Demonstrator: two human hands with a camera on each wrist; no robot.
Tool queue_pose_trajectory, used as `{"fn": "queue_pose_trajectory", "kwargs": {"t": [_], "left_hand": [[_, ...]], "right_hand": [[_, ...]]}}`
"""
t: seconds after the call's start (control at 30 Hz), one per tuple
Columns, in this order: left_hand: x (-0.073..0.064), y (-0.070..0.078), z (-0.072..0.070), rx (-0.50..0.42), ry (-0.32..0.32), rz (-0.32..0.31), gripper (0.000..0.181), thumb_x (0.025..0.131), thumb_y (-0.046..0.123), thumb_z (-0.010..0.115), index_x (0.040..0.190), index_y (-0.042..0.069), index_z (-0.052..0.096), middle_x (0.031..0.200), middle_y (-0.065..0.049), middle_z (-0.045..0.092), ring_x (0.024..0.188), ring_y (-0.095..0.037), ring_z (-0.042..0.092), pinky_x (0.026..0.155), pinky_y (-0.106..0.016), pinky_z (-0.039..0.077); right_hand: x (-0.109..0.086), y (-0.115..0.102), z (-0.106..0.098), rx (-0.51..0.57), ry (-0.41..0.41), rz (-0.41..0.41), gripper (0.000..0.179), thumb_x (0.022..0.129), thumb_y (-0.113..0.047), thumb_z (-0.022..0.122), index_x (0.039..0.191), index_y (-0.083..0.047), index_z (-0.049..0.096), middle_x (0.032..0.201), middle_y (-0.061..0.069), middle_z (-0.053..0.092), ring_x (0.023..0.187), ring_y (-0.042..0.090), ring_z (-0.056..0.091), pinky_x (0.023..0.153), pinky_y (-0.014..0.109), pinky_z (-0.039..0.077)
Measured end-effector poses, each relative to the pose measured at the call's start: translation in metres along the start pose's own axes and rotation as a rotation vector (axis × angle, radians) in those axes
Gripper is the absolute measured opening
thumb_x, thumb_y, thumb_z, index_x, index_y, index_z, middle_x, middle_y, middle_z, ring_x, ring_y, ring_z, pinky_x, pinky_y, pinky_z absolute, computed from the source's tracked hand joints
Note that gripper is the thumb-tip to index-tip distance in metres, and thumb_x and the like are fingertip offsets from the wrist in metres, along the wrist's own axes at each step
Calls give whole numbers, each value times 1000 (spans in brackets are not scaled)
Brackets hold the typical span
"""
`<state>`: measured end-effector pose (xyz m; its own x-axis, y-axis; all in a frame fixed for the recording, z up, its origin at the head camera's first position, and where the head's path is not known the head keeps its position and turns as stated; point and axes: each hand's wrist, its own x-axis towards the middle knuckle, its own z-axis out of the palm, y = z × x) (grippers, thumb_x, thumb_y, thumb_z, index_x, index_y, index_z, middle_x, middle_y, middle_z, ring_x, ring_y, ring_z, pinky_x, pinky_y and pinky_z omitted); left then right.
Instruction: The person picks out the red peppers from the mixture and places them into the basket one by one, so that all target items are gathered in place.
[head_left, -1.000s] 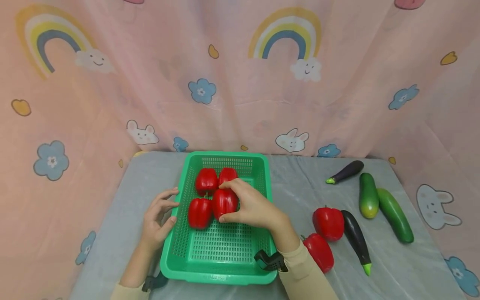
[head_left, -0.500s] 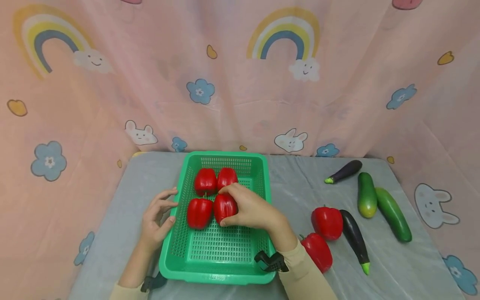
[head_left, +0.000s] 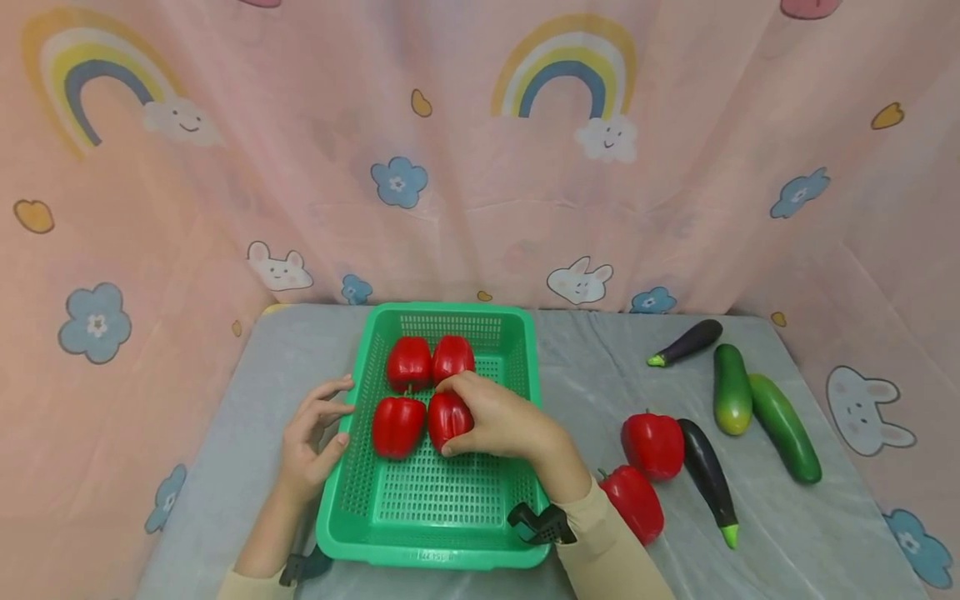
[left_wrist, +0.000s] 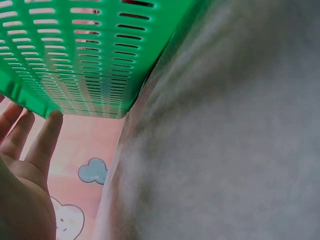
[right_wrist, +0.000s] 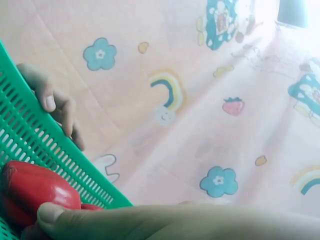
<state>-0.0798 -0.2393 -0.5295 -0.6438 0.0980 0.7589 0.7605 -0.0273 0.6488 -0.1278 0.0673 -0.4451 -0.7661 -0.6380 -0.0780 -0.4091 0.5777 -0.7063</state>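
Observation:
Inside the green plastic basket (head_left: 442, 557), my right hand (head_left: 504, 418) grips a red bell pepper (head_left: 447, 419) between thumb and fingers, low over the perforated floor. Three more red bell peppers sit close around it: one beside it on the left (head_left: 398, 427), and two behind, a left one (head_left: 408, 363) and a right one (head_left: 453, 357). Along the basket's left side, my left hand (head_left: 309, 442) has its fingertips at the rim, fingers relaxed. From below, the left wrist view shows these fingers (left_wrist: 42, 142) at the rim, beside the slotted side wall (left_wrist: 90, 55).
Right of the basket on the grey cloth (head_left: 585, 367) lie two red bell peppers, one farther back (head_left: 652, 446) and one nearer (head_left: 634, 504) by my right sleeve. Beyond are two eggplants (head_left: 708, 471) (head_left: 690, 342) and two green cucumber-like vegetables (head_left: 732, 387) (head_left: 783, 427). A pink patterned curtain hangs behind.
My right hand has lowered the bell pepper slightly toward the front of the basket, uncovering more of the back right pepper. My left hand stays at the rim.

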Motion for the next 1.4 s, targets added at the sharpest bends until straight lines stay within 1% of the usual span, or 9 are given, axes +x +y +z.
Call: {"fn": "queue_pose_trajectory", "kwargs": {"t": [0.27, 0.5, 0.7, 0.9, 1.17, 1.4], "left_hand": [[1, 2, 0, 9, 2, -22, 26, 87, -16, 63, 111, -24, 61, 141, -39, 56, 145, -41, 54, 111, -35, 54], [1, 4, 2, 9, 9, -44, 28, 83, -19, 60, 111, -23, 61, 141, -38, 56, 145, -41, 54, 110, -35, 55], [1, 2, 1, 13, 8, -39, 28, 83, -18, 61, 111, -23, 61, 141, -38, 57, 145, -41, 54, 110, -35, 55], [0, 0, 0, 12, 10, -38, 28, 83, -17, 61, 111, -23, 62, 142, -38, 57, 145, -41, 54, 110, -35, 55], [-1, -1, -1, 5, 10, -26, 26, 85, -16, 62, 111, -23, 62, 141, -38, 57, 145, -41, 54, 110, -34, 55], [0, 2, 0, 11, 12, -42, 27, 84, -18, 62, 111, -23, 61, 141, -38, 57, 145, -40, 54, 111, -34, 54]], "right_hand": [[1, 1, 1, -24, -1, 6, 71, 79, -26, 99, 139, -17, 62, 129, -2, 65, 117, 19, 62, 88, 36, 61], [1, 2, 3, -36, -16, 9, 71, 80, -26, 99, 140, -17, 63, 129, -2, 65, 117, 19, 62, 88, 34, 62], [2, 1, 3, -48, -17, 19, 66, 84, -22, 97, 140, -14, 64, 132, 0, 65, 121, 21, 62, 93, 40, 62], [2, 0, 2, -40, -15, 24, 65, 85, -22, 96, 141, -14, 65, 133, 2, 64, 122, 23, 62, 93, 43, 62], [3, 1, 3, -36, -10, 21, 67, 84, -21, 97, 142, -12, 65, 134, 4, 63, 123, 24, 62, 93, 44, 63], [3, -1, 3, -25, -5, 36, 70, 84, -19, 96, 145, -10, 62, 137, 6, 62, 125, 26, 61, 95, 45, 62]]}}
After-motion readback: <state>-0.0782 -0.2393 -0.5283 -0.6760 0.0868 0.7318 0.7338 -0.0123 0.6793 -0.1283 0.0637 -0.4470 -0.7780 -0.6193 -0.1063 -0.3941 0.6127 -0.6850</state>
